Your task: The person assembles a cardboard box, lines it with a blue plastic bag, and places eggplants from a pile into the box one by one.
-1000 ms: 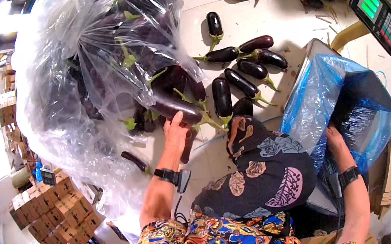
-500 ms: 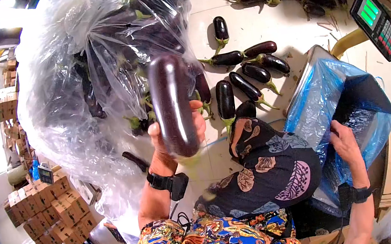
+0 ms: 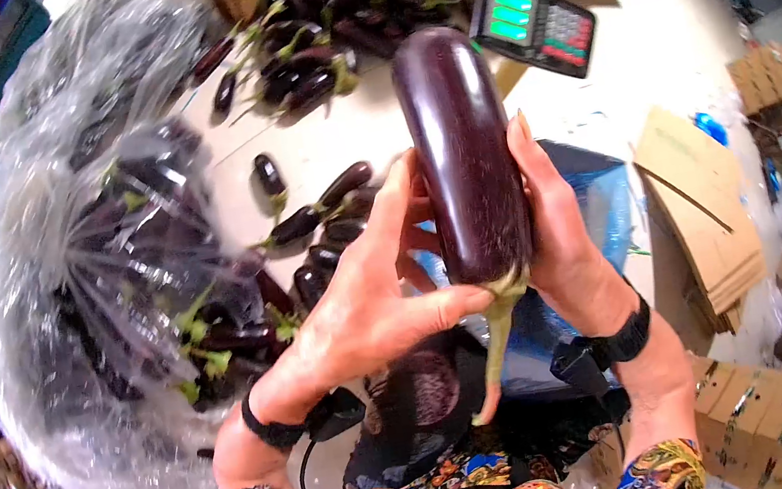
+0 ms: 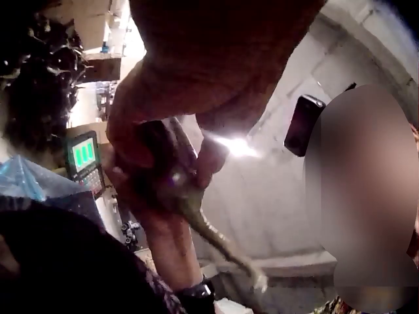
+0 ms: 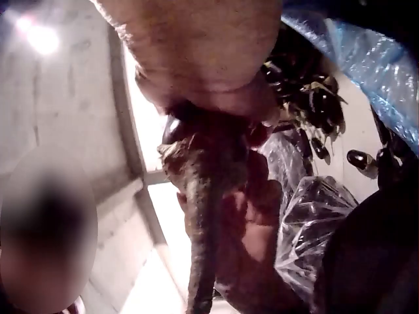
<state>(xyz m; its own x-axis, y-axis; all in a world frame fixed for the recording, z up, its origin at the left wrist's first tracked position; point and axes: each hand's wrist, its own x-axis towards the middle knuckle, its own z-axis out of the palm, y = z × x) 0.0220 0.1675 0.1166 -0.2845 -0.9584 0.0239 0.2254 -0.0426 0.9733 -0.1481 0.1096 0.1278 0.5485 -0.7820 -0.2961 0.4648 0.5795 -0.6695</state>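
A large, glossy dark eggplant (image 3: pixel 463 153) is held up in front of the chest, its stem pointing down. On its left side my left hand (image 3: pixel 349 301) grips it, thumb across the stem end and fingers passing behind. My right hand (image 3: pixel 561 229) holds the other side, thumb along the skin. Seen from the left wrist, the long stem (image 4: pixel 226 242) hangs below both hands. The right wrist view shows the leafy cap and rough stem (image 5: pixel 203 216) up close, beneath my palm.
Under the hands stands a container lined with blue plastic (image 3: pixel 610 186). A clear plastic bag (image 3: pixel 110 256) of eggplants lies at the left. Several loose eggplants (image 3: pixel 297 223) and a heap (image 3: pixel 346 8) lie beyond. The scale display (image 3: pixel 535 25) is lit; flattened cardboard (image 3: pixel 704 208) is at right.
My left hand has raised the eggplant from beside the bag and carried it rightward. My right hand has left the blue-lined container and now grips it too. The head view has swung right.
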